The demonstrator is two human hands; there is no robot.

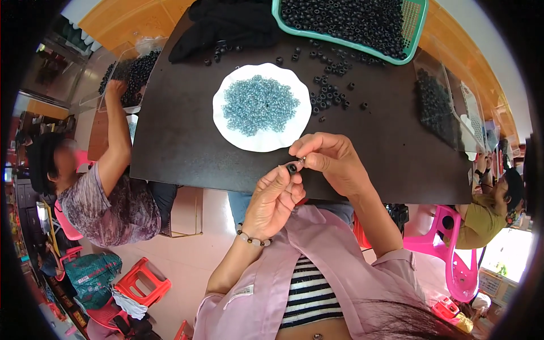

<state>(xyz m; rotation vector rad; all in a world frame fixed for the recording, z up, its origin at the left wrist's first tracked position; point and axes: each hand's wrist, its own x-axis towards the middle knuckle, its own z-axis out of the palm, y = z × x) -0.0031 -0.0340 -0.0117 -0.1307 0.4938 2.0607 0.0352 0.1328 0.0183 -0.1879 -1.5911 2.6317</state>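
Note:
My left hand point(271, 204) pinches a small black bead point(292, 168) between thumb and fingers, its round hole facing up. Close against it, the thumb and forefinger of my right hand point(339, 164) are closed on a tiny, pale, shiny piece point(301, 162), too small to tell its kind. Both hands are held over the near edge of the dark table point(181, 136). Just beyond them stands a white scalloped plate point(225, 127), heaped with small clear bluish pieces point(260, 105) that look like rings or beads.
Loose black beads point(328, 93) lie right of the plate, below a green basket point(417, 22) full of them. Black cloth point(226, 28) lies at the far left. A clear bin point(456, 107) stands at right. A person point(107, 192) at left reaches into another bin point(141, 85).

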